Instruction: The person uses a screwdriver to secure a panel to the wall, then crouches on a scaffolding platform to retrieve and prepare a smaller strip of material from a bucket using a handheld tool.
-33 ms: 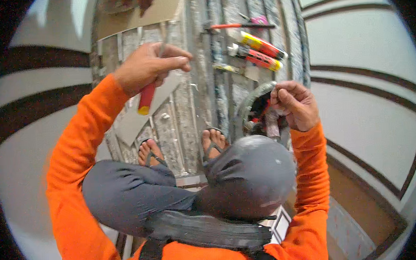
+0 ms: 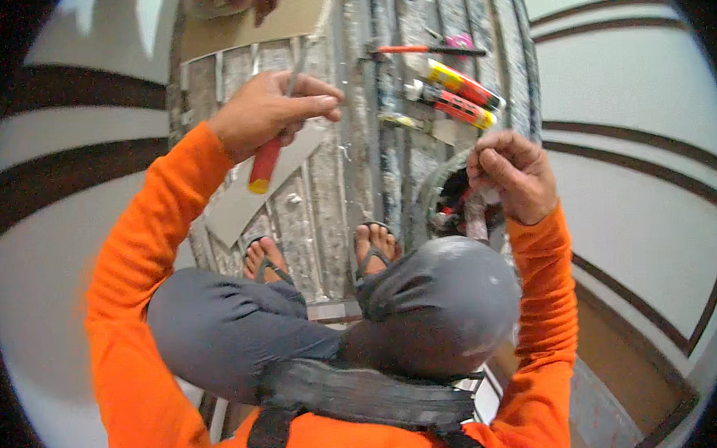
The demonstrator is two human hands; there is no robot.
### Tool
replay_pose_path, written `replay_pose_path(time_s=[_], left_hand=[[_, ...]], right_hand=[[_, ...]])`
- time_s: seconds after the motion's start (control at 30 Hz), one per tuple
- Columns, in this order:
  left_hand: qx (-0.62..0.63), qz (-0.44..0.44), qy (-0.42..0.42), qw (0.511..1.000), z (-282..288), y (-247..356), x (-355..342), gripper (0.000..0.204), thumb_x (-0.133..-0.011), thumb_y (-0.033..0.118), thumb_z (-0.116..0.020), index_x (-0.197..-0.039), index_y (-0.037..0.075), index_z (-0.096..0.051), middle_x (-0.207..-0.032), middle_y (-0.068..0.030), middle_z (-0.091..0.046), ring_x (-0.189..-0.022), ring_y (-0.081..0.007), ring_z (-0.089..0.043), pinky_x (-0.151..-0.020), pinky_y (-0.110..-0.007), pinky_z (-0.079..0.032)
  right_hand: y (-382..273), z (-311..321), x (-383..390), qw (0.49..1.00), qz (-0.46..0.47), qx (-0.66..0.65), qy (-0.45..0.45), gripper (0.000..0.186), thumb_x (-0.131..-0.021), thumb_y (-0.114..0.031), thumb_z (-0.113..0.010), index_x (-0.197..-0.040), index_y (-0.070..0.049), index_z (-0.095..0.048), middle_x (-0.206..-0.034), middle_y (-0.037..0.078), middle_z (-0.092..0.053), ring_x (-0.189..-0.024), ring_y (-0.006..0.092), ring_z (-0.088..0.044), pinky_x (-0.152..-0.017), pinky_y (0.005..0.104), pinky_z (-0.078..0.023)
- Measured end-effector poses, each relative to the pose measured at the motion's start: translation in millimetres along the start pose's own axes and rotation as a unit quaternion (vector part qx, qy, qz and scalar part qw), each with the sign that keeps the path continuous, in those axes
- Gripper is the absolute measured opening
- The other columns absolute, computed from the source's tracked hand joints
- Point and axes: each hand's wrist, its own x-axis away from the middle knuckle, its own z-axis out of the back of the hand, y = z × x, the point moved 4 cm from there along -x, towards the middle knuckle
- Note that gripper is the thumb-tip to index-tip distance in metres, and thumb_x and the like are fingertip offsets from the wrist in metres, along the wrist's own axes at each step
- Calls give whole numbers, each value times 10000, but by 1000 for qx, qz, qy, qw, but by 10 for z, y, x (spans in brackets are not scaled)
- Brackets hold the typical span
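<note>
My left hand (image 2: 267,111) is closed around a red-handled tool (image 2: 265,166) with a yellow butt end. Its thin metal shaft rises past my fingers; the tip's shape is unclear. Below it, a pale flat strip of board (image 2: 240,206) lies slanted on the planks. My right hand (image 2: 512,177) has thumb and fingers pinched together above the right knee's far side. Whatever it may hold is too small to make out. Just beyond and partly under that hand stands a round bucket (image 2: 426,200) with red and dark items inside.
Two red and yellow tubes (image 2: 458,109) lie at the far right, by a long orange and black tool (image 2: 430,50) and a pink item (image 2: 461,43). A brown board (image 2: 259,26) lies far left. The stained plank platform (image 2: 326,226) runs between pale walls with dark stripes.
The whole view has shifted slightly, so things sit a little farther right. Both hands keep nearly the same pose, and the red-handled tool stays in my left hand.
</note>
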Motion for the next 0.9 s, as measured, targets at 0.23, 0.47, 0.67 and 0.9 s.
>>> replay_pose_path(time_s=[0.23,0.47,0.67,0.9], left_hand=[[175,-24,174,969,702,-848,535,340,-954,227,-734,-1212,19,-661,-970,-14,-739,-539,-10,-438,-465,-188,-383],[354,22,384,852,815,-2353,1332,264,-949,187,-745,-1158,55,-650,-991,-19,-707,-596,-8,-443,-501,-185,-395],[471,84,454,752,486,-3224,2100,197,-949,183,-738,-1055,37,-657,-993,-60,-705,-562,-22,-448,-499,-199,-397],[472,83,438,760,470,-3380,2022,207,-959,177,-728,-1106,51,-654,-1003,-49,-717,-566,-11,-436,-503,-193,-398]], right_hand=[[-31,-1518,-1777,710,67,637,-293,174,-900,-129,-702,-1041,-30,-725,-850,131,-728,-777,248,-721,-725,378,-571],[2072,-1131,-2804,777,-11,627,-57,165,-804,-198,-708,-933,-163,-806,-883,116,-767,-839,306,-746,-792,387,-586],[2393,-1815,-2039,892,-73,446,11,226,-909,-235,-774,-1000,-30,-792,-733,69,-735,-625,136,-680,-651,289,-565],[2415,-1519,-1994,885,-71,459,16,252,-883,-176,-754,-1082,-23,-780,-912,111,-788,-819,180,-753,-786,306,-591]])
